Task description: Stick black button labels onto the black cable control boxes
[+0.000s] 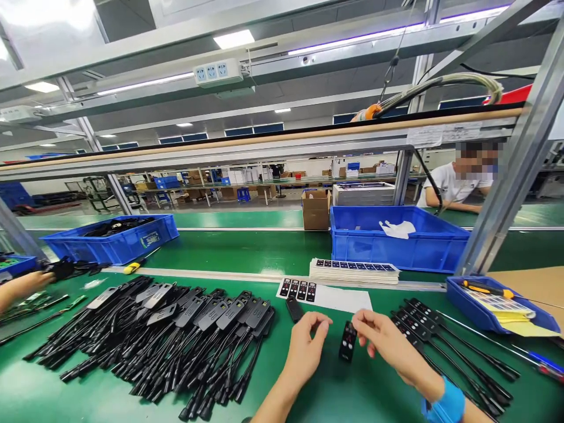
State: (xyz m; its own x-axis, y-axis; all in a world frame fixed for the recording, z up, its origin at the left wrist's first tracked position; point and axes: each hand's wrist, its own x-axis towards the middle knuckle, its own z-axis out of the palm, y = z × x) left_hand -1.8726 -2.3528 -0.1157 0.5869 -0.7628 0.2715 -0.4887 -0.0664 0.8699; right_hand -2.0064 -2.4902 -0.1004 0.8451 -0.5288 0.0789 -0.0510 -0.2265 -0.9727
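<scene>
My right hand [381,336] pinches the upper edge of a black sticker [347,345] with a red window and white button marks. My left hand [306,343] is just left of it, thumb and forefinger apart, with nothing visible between them. A small black controller [294,308] lies just beyond my left fingertips. Behind it is a white backing sheet [339,298] with several black stickers [299,289] at its left end. Beside my right wrist lie several black controllers [412,320] with cables and labelled faces. A large pile of black cabled controllers [189,329] covers the bench to the left.
A stack of sticker sheets [355,271] stands before a blue bin [392,247]. Another blue bin [114,238] sits back left, near a yellow tool [133,267]. At right, a small blue tray [497,305] holds a screwdriver [489,289]. Another person's hand [26,286] reaches in at far left.
</scene>
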